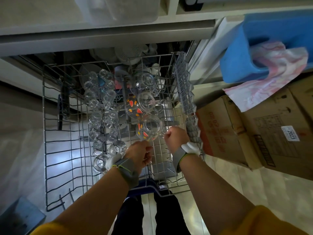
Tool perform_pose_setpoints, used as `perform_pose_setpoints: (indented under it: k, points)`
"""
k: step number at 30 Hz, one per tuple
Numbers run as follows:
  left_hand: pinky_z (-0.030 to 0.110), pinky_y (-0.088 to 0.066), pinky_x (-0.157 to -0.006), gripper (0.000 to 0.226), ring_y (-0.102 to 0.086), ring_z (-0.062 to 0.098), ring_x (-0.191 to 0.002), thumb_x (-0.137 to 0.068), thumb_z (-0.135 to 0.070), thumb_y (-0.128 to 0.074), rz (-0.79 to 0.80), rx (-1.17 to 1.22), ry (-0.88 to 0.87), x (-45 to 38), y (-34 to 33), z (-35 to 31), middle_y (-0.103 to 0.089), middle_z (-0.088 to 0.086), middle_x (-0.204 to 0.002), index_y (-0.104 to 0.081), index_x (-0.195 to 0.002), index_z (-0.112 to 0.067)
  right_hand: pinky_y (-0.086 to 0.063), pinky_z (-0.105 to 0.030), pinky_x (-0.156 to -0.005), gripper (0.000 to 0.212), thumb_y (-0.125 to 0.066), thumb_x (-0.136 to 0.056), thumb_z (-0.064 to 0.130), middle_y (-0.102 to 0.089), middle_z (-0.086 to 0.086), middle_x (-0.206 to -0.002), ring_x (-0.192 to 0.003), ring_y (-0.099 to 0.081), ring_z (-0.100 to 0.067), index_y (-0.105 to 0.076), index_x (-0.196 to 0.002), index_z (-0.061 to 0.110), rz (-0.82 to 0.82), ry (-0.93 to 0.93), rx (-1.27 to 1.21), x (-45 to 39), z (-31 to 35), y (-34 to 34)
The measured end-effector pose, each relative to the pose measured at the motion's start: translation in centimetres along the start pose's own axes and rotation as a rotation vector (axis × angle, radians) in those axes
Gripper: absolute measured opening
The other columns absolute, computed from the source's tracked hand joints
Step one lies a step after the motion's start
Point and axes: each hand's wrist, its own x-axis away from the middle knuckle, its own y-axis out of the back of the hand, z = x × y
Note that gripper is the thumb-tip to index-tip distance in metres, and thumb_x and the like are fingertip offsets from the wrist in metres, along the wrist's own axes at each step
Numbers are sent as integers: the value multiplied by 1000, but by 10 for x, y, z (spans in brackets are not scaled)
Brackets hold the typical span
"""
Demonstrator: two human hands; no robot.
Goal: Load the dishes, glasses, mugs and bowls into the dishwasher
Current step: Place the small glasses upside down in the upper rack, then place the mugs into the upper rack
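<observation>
Glass mug (152,127) with the clear body is being set upside down into the upper rack (44,106), just in front of the orange-patterned glass (133,106). Its handle is pinched by the curled right hand (176,135), while the rim is steadied by the left hand (140,154), fingers closed on it. Next, it probably needs seating between the tines and letting go. Clear tumblers (101,99) are packed left of the mug, so there's little room. A cardboard box (254,133) sits right of the rack.
</observation>
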Motion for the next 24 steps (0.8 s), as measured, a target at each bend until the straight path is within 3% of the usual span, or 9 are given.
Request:
perform_pose_setpoints:
  k: [2, 8, 10, 14, 17, 20, 21, 22, 24]
  points:
    - [24, -39, -59, 16, -41, 13, -59, -96, -7, -47, -6, -24, -7, 2, -4, 0, -53, 6, -74, -53, -81, -9, -35, -22, -71, 28, -57, -93, 25, -65, -11, -105, -99, -61, -28, -61, -109, 3, 8, -13, -43, -1, -6, 1]
    - [26, -41, -58, 18, -45, 14, -58, -96, -10, -46, -16, -221, -114, 22, -10, -5, -56, 7, -78, -54, -81, -8, -34, -21, -67, 46, -60, -90, 36, -58, -11, -118, -109, -57, -27, -51, -122, 4, 269, 85, 97, 11, -5, 16]
    - [26, -43, -59, 13, -48, 13, -61, -97, -12, -48, 1, -314, -211, 38, -11, -10, -58, 7, -84, -55, -86, -9, -33, -18, -60, 39, -62, -90, 29, -59, -13, -117, -108, -58, -26, -55, -118, 4, 233, 179, 63, 24, 0, 30]
    - [35, -51, -68, 16, -55, 22, -70, -96, -17, -50, 17, -685, -489, 73, -9, -17, -61, 14, -92, -59, -95, -4, -40, -25, -74, 17, -60, -91, 25, -65, -6, -110, -97, -59, -19, -61, -105, 15, 93, 306, -62, 77, 20, 60]
    - [33, -49, -73, 15, -60, 26, -83, -94, -22, -52, -32, -1008, -754, 93, -17, -19, -63, 11, -89, -62, -93, -10, -39, -22, -73, 19, -58, -93, 24, -66, -4, -108, -98, -61, -21, -63, -108, 14, 2, 332, -60, 115, 22, 78]
    - [29, -42, -66, 10, -56, 21, -78, -92, -24, -54, 91, -1187, -923, 127, -36, -1, -60, 0, -80, -62, -92, -18, -47, -28, -81, 26, -59, -88, 32, -68, -7, -104, -99, -63, -26, -67, -105, 14, -142, 254, -115, 167, -3, 89]
    - [30, -41, -64, 7, -55, 21, -76, -92, -23, -54, 201, -1278, -978, 150, -50, 26, -57, -2, -75, -60, -90, -20, -46, -27, -80, 28, -59, -86, 37, -69, -5, -102, -98, -64, -24, -68, -102, 16, -233, 167, -171, 208, -28, 89]
    - [29, -38, -63, 6, -55, 21, -76, -92, -22, -54, 214, -1279, -980, 154, -52, 26, -56, -4, -73, -58, -88, -22, -44, -24, -77, 27, -59, -86, 39, -69, -2, -101, -98, -63, -19, -68, -102, 18, -244, 142, -163, 211, -31, 91]
    - [27, -36, -64, 5, -57, 21, -81, -92, -22, -54, 400, -1425, -1063, 191, -77, 74, -60, -1, -80, -57, -88, -23, -43, -22, -75, 24, -63, -87, 36, -68, 2, -102, -96, -62, -15, -70, -106, 22, -331, -41, -287, 280, -71, 96]
